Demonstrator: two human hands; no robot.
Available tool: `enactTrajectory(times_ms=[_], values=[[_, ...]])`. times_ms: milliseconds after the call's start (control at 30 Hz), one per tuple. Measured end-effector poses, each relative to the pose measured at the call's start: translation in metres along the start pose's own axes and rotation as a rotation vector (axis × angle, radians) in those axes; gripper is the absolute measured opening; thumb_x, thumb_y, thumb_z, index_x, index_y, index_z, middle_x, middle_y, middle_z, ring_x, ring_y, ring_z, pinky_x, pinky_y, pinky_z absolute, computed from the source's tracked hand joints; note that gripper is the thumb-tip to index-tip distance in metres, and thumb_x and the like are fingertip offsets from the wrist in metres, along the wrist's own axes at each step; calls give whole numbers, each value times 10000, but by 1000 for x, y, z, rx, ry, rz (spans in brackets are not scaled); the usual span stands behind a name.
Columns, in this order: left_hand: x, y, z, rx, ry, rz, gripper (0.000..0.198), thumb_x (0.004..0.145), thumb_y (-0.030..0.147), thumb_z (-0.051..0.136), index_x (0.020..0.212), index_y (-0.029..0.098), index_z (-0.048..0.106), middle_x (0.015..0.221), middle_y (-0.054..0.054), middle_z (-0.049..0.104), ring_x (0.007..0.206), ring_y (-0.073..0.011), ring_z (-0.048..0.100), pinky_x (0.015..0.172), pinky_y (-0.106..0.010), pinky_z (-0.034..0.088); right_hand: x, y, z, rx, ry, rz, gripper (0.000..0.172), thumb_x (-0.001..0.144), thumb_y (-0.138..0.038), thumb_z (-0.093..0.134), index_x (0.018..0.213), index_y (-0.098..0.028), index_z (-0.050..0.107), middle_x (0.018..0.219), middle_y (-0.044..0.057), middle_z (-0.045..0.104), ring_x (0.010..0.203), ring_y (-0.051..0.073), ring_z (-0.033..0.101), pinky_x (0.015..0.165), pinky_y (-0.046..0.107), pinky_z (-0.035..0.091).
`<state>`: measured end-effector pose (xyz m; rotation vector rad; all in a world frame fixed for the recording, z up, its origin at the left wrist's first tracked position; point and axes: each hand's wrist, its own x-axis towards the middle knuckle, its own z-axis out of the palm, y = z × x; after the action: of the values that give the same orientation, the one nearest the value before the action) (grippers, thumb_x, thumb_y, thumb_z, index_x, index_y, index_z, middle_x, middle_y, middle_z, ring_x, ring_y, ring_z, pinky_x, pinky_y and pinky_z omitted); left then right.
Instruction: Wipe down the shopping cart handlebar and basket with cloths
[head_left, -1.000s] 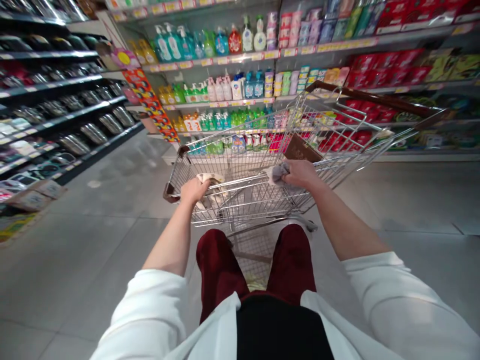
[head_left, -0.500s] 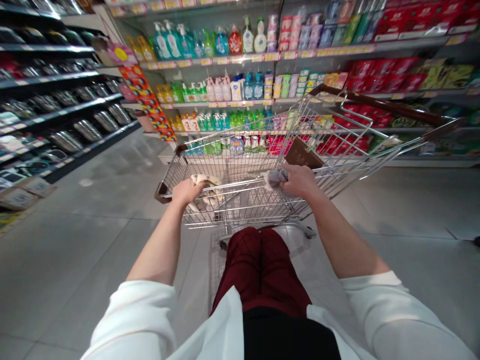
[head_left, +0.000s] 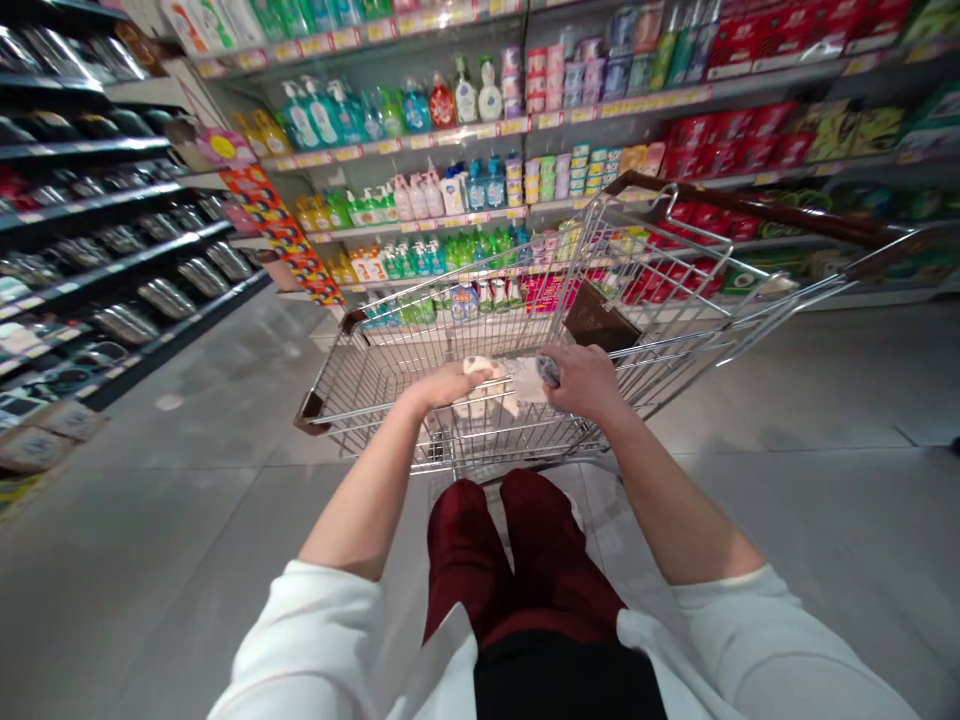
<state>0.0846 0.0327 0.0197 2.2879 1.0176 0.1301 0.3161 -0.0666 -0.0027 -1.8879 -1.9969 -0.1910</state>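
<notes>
The shopping cart [head_left: 367,417] stands crosswise in front of my legs, its brown handle at the right. My left hand [head_left: 448,385] is on the near top rail, its fingers closed on a cream cloth with dark spots [head_left: 491,398]. Close beside it, my right hand [head_left: 583,380] grips a bunched grey cloth [head_left: 529,380] against the same rail. The two cloths lie almost end to end along the rail. Fingertips of both hands are partly hidden. Inside the cart, a dark brown flat panel [head_left: 600,318] leans near the handle end.
Beyond the cart, shelves hold pump bottles [head_left: 322,118], jars and red packages [head_left: 739,140]. Metal bowls and pans [head_left: 124,320] line the left shelves, with boxes [head_left: 37,445] at floor level. An orange patterned strip [head_left: 274,225] marks the shelf end. Grey tiled floor [head_left: 187,560] surrounds the cart.
My left hand has slid right along the rail with the cream cloth, coming close to my right hand. My right hand stays near its place, holding the grey cloth. The view has tilted slightly up.
</notes>
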Motion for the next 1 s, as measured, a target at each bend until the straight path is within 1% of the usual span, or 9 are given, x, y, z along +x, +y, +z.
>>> enactTrajectory(times_ms=[100, 200, 333, 433, 600, 667, 767, 867, 1000], values=[[42, 40, 12, -102, -65, 106, 549, 902, 538, 355, 1159, 157, 654, 1251, -63, 674, 1098, -211, 613, 985, -273, 445, 0, 0, -2, 15, -2, 7, 409, 758, -299, 594, 1155, -206, 624, 1137, 106, 702, 1071, 277, 590, 909, 373, 338], [66, 61, 18, -116, -27, 66, 591, 915, 541, 299, 1170, 128, 638, 1263, -85, 664, 1122, -225, 599, 982, -281, 448, -5, 2, 3, 54, 47, -32, 425, 761, -310, 598, 1168, -188, 617, 1156, 111, 694, 1069, 274, 585, 956, 387, 334], [69, 63, 19, -29, -3, 22, 648, 908, 586, 266, 1185, 132, 637, 1245, -109, 671, 1171, -251, 583, 1024, -306, 419, -23, 2, 23, 116, 223, -85, 470, 801, -243, 549, 1270, -240, 587, 1322, 60, 624, 1231, 250, 516, 1133, 426, 219], [65, 58, 21, 20, -23, 77, 629, 903, 590, 251, 1130, 164, 654, 1221, -94, 681, 1121, -243, 606, 1019, -313, 422, -37, -2, 40, 139, 346, -56, 550, 813, -190, 510, 1356, -271, 538, 1439, 23, 535, 1380, 224, 398, 1194, 439, 149], [65, 64, 29, 13, -16, 175, 533, 877, 554, 323, 1024, 174, 666, 1100, -71, 715, 1020, -243, 623, 919, -322, 483, -61, 5, 43, 314, 399, -79, 553, 799, -165, 486, 1331, -294, 567, 1429, 17, 540, 1377, 207, 420, 1162, 415, 304], [70, 77, 35, 44, -28, 206, 484, 854, 531, 377, 1005, 183, 677, 1077, -64, 718, 1010, -248, 626, 907, -329, 486, -75, 19, 43, 432, 514, 56, 481, 834, -217, 468, 1297, -281, 584, 1374, 49, 579, 1325, 212, 480, 1113, 401, 383], [81, 101, 44, 61, -47, 204, 464, 833, 539, 432, 1001, 188, 685, 1025, -67, 726, 967, -254, 642, 875, -339, 493, -100, 51, 46, 574, 748, 479, 470, 859, -308, 428, 1300, -214, 559, 1284, 112, 623, 1232, 240, 559, 1030, 420, 459], [91, 120, 51, 95, -129, 176, 416, 777, 536, 550, 968, 196, 695, 960, -67, 735, 909, -253, 653, 830, -332, 503, -119, 93, 43, 630, 890, 849, 540, 824, -328, 396, 1316, -147, 524, 1250, 146, 636, 1157, 251, 611, 961, 433, 502], [96, 121, 49, 169, -249, 137, 350, 691, 492, 653, 881, 202, 706, 931, -56, 739, 891, -244, 654, 787, -296, 513, -122, 142, 9, 565, 1006, 931, 593, 834, -373, 383, 1370, -130, 451, 1329, 159, 588, 1205, 251, 594, 982, 436, 495]])
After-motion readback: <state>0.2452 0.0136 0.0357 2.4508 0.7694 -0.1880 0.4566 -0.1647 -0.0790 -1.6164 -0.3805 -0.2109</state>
